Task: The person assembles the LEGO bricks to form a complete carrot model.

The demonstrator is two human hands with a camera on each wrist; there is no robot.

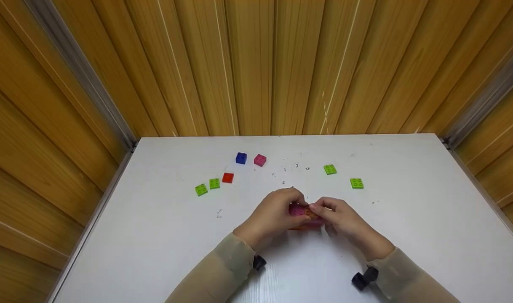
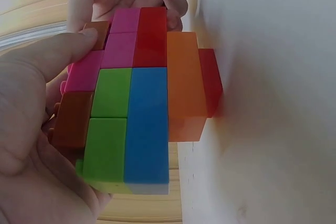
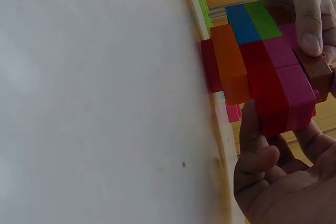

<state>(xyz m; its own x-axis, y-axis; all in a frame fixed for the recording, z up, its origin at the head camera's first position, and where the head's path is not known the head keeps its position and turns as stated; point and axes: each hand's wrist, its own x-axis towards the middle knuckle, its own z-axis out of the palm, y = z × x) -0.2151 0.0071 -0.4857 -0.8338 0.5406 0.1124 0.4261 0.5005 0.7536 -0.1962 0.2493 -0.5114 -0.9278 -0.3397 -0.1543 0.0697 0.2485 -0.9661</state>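
A stacked toy brick build (image 1: 297,210) stands near the table's front middle, with both hands around it. Blue, green, red, pink and brown bricks make up its wide upper layers; below them come an orange brick (image 2: 185,77) and a small red brick (image 2: 211,82) close to the tabletop. My left hand (image 1: 276,210) grips one side, its thumb pressed against a brown brick (image 3: 316,77) on top. From the other end my right hand (image 1: 346,219) holds the build, with fingers at the red brick (image 3: 268,90) and fingertips near that same brown brick.
Behind the hands lie loose bricks: a blue one (image 1: 241,158), a pink one (image 1: 260,160) and a red one (image 1: 228,177). Two green bricks lie left (image 1: 201,189), two more right (image 1: 356,183). Wood-patterned panels (image 1: 252,67) border the white table (image 1: 155,235).
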